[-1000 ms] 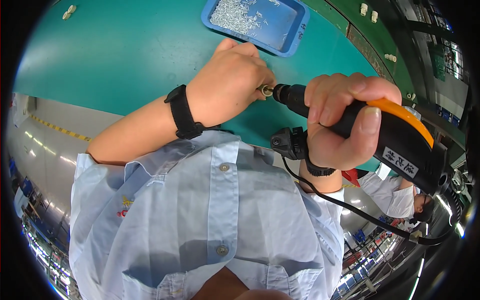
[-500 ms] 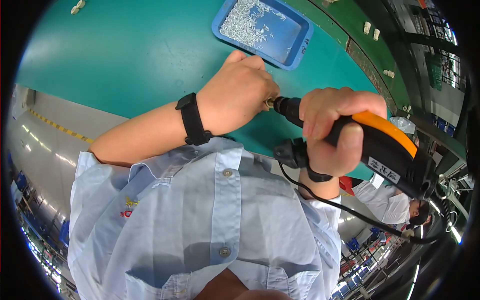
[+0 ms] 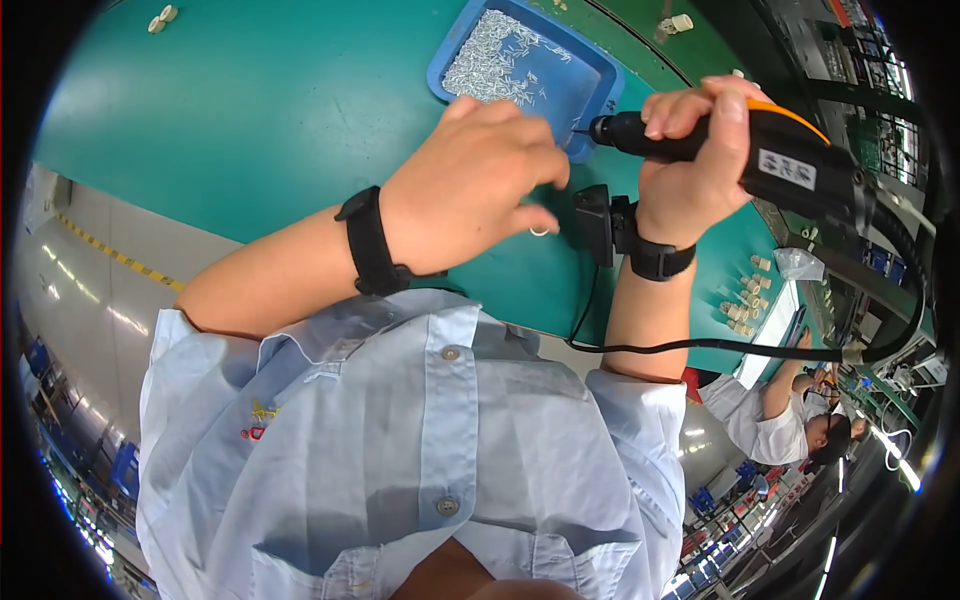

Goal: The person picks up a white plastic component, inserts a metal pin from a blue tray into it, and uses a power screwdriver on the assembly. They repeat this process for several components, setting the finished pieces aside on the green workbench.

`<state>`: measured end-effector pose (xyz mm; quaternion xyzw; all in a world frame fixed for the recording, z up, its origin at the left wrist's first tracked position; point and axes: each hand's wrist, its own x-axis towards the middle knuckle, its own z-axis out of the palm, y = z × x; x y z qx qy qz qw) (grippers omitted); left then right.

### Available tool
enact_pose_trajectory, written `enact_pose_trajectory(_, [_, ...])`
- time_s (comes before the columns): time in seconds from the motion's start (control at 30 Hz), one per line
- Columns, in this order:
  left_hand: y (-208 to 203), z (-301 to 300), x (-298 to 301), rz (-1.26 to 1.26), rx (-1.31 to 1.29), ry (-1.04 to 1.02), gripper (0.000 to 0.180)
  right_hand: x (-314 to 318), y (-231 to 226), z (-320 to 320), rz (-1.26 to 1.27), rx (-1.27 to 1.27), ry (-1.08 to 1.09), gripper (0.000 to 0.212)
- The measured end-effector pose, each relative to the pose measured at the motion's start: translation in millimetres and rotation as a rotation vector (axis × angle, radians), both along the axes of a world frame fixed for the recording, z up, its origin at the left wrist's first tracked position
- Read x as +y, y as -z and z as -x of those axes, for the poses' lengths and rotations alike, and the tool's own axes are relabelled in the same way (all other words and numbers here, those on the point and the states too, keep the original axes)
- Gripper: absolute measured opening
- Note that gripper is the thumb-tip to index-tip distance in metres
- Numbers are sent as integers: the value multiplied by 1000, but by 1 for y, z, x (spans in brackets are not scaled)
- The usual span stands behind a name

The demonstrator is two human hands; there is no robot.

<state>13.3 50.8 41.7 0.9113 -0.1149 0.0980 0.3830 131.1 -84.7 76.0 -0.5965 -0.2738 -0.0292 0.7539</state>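
My right hand (image 3: 700, 160) grips a black and orange electric screwdriver (image 3: 790, 150), its thin bit pointing left over the near edge of a blue tray (image 3: 436, 72). Heaped in the tray's left part are many small silvery screws (image 3: 490, 62). Left of the bit, my left hand (image 3: 485, 178) hovers above the green table, thumb and forefinger spread apart. A small cream-coloured piece (image 3: 540, 233) shows just under the thumb tip; whether it touches the thumb cannot be told. The other fingers' undersides are hidden.
Several cream cylindrical pieces (image 3: 742, 308) stand at the table's right, near a clear plastic bag (image 3: 798, 264). Two more (image 3: 162, 18) lie far left, another (image 3: 678, 24) at the back ledge. The screwdriver's black cable (image 3: 740, 348) crosses my right forearm. A co-worker (image 3: 755, 420) sits at right.
The screwdriver has moved up and away from my left hand, its bit now over the tray edge. My left thumb and forefinger have parted from round the small piece.
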Motion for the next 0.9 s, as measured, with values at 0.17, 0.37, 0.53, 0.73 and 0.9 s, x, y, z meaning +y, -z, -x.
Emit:
enact_pose_trajectory(0.17, [-2, -7, 11, 30, -67, -147, 30, -16, -28, 13, -167, 21, -271, 26])
enact_pose_trajectory(0.37, [2, -6, 12, 178, -79, -7, 14, -32, -64, 43, -91, -121, -491, 37])
enact_pose_trajectory(0.53, [2, -3, 18, 289, -71, 22, 10, -34, -66, 46, -134, -100, -531, 38])
enact_pose_trajectory(0.73, [3, -1, 20, 383, -78, 49, 10, -29, -66, 49, -182, -117, -538, 38])
enact_pose_trajectory(0.9, [6, 7, 18, 332, -91, -34, 12, -21, -65, 51, -127, -69, -529, 38])
